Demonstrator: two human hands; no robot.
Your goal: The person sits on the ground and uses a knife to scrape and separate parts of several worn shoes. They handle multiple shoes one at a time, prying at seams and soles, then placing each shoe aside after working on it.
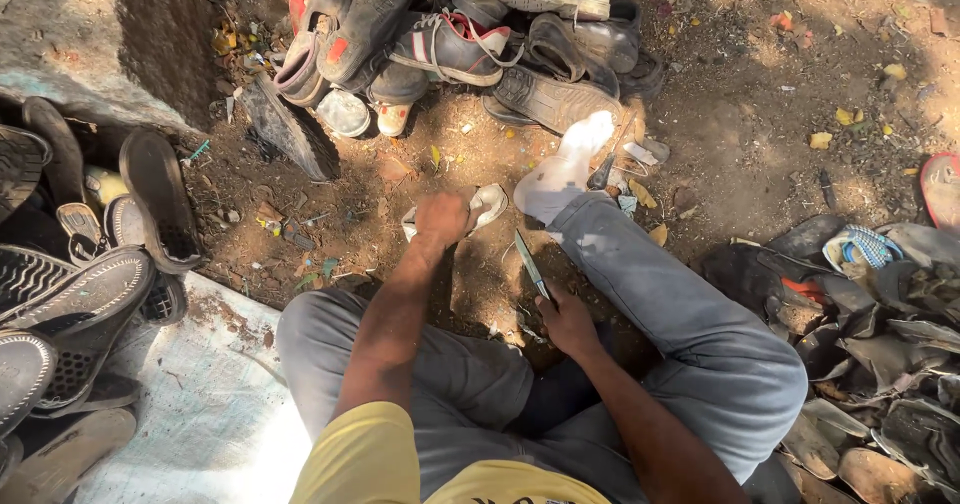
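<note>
I sit on the ground in grey trousers, legs bent, one white-socked foot stretched forward. My left hand reaches out over the dirt and grips a pale, worn piece of shoe sole lying there. My right hand rests near my knee and holds a knife whose blade points forward and slightly left, toward the sole piece.
A heap of old shoes lies ahead. Dark soles and sandals are stacked at the left on a pale sheet. More scrap footwear piles up at the right. A stone block stands at the far left.
</note>
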